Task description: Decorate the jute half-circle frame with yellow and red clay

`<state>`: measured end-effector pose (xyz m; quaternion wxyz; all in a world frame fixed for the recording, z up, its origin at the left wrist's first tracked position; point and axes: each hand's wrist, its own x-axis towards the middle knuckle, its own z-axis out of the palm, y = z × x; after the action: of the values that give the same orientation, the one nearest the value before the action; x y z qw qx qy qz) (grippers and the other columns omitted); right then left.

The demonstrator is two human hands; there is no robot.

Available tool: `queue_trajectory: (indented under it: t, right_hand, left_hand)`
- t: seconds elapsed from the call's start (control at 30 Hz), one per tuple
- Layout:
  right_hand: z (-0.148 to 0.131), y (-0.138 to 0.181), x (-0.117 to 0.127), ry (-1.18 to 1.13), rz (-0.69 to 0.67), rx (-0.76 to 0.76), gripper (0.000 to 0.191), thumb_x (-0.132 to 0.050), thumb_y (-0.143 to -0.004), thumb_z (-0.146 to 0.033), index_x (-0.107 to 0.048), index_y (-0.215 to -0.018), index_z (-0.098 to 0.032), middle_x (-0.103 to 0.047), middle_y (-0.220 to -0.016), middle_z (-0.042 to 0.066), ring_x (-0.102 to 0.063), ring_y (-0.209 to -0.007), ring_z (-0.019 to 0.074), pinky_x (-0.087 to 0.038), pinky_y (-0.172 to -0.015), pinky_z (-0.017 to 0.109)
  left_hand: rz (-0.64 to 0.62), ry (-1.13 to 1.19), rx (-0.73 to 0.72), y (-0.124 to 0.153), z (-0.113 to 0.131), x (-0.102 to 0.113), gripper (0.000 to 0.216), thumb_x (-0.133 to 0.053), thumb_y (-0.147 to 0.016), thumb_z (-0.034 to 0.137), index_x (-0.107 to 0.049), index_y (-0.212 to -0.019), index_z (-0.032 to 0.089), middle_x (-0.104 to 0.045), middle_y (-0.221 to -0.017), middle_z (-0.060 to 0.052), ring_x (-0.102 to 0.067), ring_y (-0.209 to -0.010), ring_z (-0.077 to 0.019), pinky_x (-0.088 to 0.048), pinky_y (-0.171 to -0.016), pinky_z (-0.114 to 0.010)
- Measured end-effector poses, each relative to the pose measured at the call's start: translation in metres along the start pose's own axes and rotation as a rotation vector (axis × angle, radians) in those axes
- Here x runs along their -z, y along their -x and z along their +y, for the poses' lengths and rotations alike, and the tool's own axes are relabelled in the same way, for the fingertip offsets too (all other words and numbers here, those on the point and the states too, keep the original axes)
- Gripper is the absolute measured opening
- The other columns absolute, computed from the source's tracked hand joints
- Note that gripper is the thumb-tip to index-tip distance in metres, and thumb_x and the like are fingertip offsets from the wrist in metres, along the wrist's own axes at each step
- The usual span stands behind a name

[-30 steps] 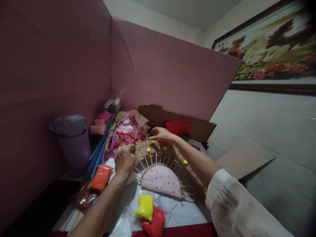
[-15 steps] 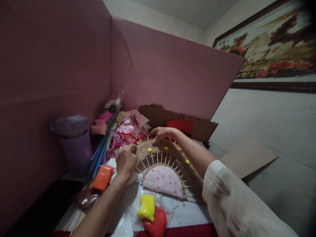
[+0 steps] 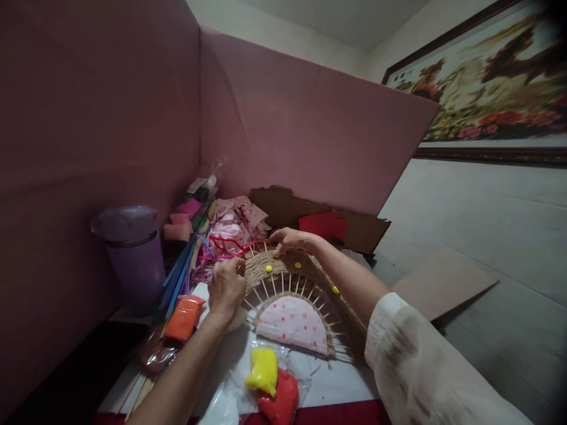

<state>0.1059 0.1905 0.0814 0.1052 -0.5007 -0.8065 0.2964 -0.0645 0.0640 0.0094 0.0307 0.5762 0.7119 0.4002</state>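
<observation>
A half-round woven fan (image 3: 283,268) of twine on wooden sticks lies on the table, with a pink dotted centre (image 3: 293,324) and small yellow clay dots (image 3: 268,268) on its band. My left hand (image 3: 226,287) is closed at the fan's left edge, fingers curled on the weave. My right hand (image 3: 290,240) rests on the far top rim, fingertips pressed down among the stick ends. Whether it holds anything is hidden.
Yellow clay (image 3: 263,370) and red clay (image 3: 280,399) lie in plastic near the front edge. An orange clay pack (image 3: 184,317), coloured sticks (image 3: 181,268), pink cloth (image 3: 234,227) and a purple bin (image 3: 133,254) crowd the left. Cardboard (image 3: 310,221) and pink partition walls (image 3: 310,130) stand behind.
My right hand has shifted slightly along the fan's top rim. The view has barely moved, and my left hand stays at the left edge.
</observation>
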Motion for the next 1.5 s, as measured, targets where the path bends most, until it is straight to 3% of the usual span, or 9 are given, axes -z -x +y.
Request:
queue_trajectory:
  t: [0.17,0.33,0.5,0.6,0.8,0.93,1.03,1.27,1.5]
  right_hand:
    - [0.005,0.002,0.010,0.001,0.071,0.057,0.040,-0.070,-0.072,-0.034,-0.066,-0.106,-0.014,-0.071,-0.093,0.006,-0.065,-0.081,0.0168,-0.049,-0.070,0.024]
    - [0.011,0.019,0.026,0.068,0.369,0.098,0.039,-0.062,-0.079,-0.033,-0.063,-0.110,-0.010,-0.068,-0.104,0.013,-0.063,-0.092,0.0203,-0.048,-0.081,0.031]
    - [0.010,0.079,0.037,0.153,0.585,0.167,0.022,-0.064,-0.076,-0.029,-0.070,-0.094,-0.018,-0.069,-0.103,0.008,-0.061,-0.098,0.0215,-0.044,-0.088,0.034]
    - [0.009,0.123,0.032,0.227,0.674,0.254,0.015,-0.063,-0.077,-0.028,-0.071,-0.087,-0.019,-0.070,-0.093,0.007,-0.064,-0.089,0.0208,-0.047,-0.080,0.033]
    - [0.011,0.189,0.007,0.272,0.779,0.329,0.012,-0.060,-0.081,-0.024,-0.070,-0.078,-0.021,-0.070,-0.080,0.005,-0.061,-0.078,0.0192,-0.046,-0.072,0.033]
    - [0.003,0.214,-0.027,0.185,0.731,0.347,0.012,-0.058,-0.083,-0.023,-0.068,-0.079,-0.019,-0.067,-0.078,0.006,-0.060,-0.075,0.0191,-0.046,-0.071,0.034]
    - [-0.004,0.225,-0.059,0.185,0.660,0.365,0.021,-0.063,-0.079,-0.020,-0.065,-0.100,-0.021,-0.064,-0.089,0.006,-0.057,-0.084,0.0201,-0.045,-0.074,0.035]
    - [-0.005,0.229,-0.087,0.095,0.630,0.375,0.019,-0.062,-0.071,-0.003,-0.060,-0.082,-0.019,-0.058,-0.084,0.003,-0.053,-0.083,0.0181,-0.041,-0.073,0.030]
    - [0.004,0.227,-0.085,0.073,0.629,0.333,0.019,-0.058,-0.075,-0.005,-0.059,-0.088,-0.018,-0.057,-0.083,0.003,-0.052,-0.079,0.0180,-0.041,-0.070,0.030]
  left_hand:
    - [0.000,0.025,-0.014,0.000,0.000,-0.001,0.031,-0.044,-0.073,0.009,-0.069,-0.086,0.021,-0.068,-0.087,-0.007,-0.056,-0.086,-0.0231,-0.041,-0.069,-0.030]
    - [0.055,0.019,-0.064,-0.001,-0.004,-0.004,0.024,-0.046,-0.075,0.013,-0.068,-0.083,0.020,-0.067,-0.085,-0.007,-0.054,-0.087,-0.0236,-0.041,-0.073,-0.032]
    - [0.269,0.165,-0.183,-0.002,-0.001,-0.007,0.027,-0.041,-0.075,0.009,-0.064,-0.089,0.016,-0.064,-0.084,-0.009,-0.053,-0.086,-0.0253,-0.041,-0.077,-0.036]
    - [0.260,0.456,-0.183,-0.002,0.008,-0.007,0.020,-0.045,-0.078,0.016,-0.059,-0.091,0.016,-0.061,-0.089,-0.008,-0.055,-0.088,-0.0233,-0.042,-0.079,-0.036]
    - [-0.268,1.198,0.116,0.008,0.032,0.000,0.030,-0.059,-0.075,0.042,-0.053,-0.084,0.015,-0.061,-0.076,-0.003,-0.057,-0.057,-0.0124,-0.044,-0.054,-0.025]
    - [-0.809,1.339,0.082,0.033,0.049,0.003,0.031,-0.065,-0.072,0.036,-0.052,-0.088,0.012,-0.062,-0.069,-0.004,-0.055,-0.051,-0.0108,-0.041,-0.044,-0.021]
    - [-1.205,1.354,-0.006,0.056,0.060,0.001,0.036,-0.062,-0.077,0.035,-0.049,-0.104,0.015,-0.063,-0.077,-0.005,-0.061,-0.057,-0.0145,-0.045,-0.047,-0.024]
    - [-1.346,1.402,0.014,0.076,0.071,0.000,0.047,-0.062,-0.079,0.033,-0.043,-0.121,0.022,-0.057,-0.110,-0.010,-0.064,-0.073,-0.0153,-0.052,-0.064,-0.032]
    - [-1.293,1.208,-0.101,0.070,0.066,-0.006,0.032,-0.056,-0.080,0.044,-0.058,-0.082,0.012,-0.063,-0.065,-0.005,-0.061,-0.055,-0.0128,-0.041,-0.046,-0.020]
